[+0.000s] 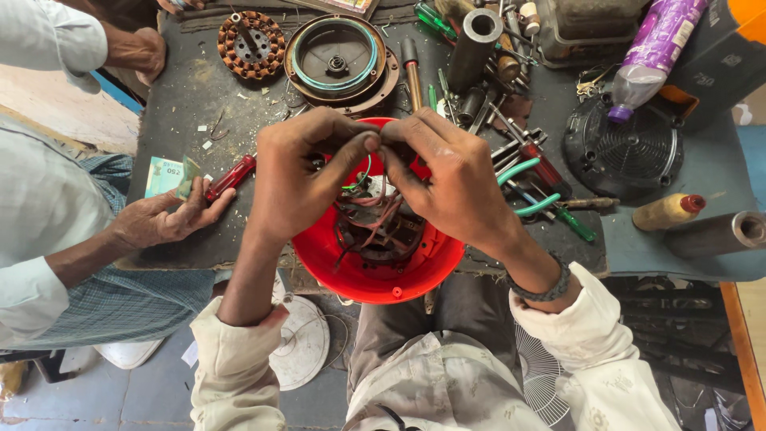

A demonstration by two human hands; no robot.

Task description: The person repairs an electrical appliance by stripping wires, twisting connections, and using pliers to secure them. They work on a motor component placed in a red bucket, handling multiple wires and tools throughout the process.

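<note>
View from above of one person's two hands working over a round red housing that sits at the near edge of a dark counter. Inside the housing lies one dark motor core with a tangle of thin wires, some reddish, one green. The left hand and the right hand meet above the housing, fingertips pinched together on the upper ends of the wires; both are closed in a fine grip. The right wrist wears one dark beaded bracelet.

Further back on the counter are one copper-wound stator and, just beside it, one round metal motor cover. To the right lie a heap of hand tools, among them one pair of pliers with green handles, one black ribbed round cover, one purple bottle lying on its side, and one small yellow bottle with a red cap. One red-handled screwdriver lies left of the housing.

At the left, another person's hand holds one folded banknote; a second hand of another person rests at the counter's far left corner
</note>
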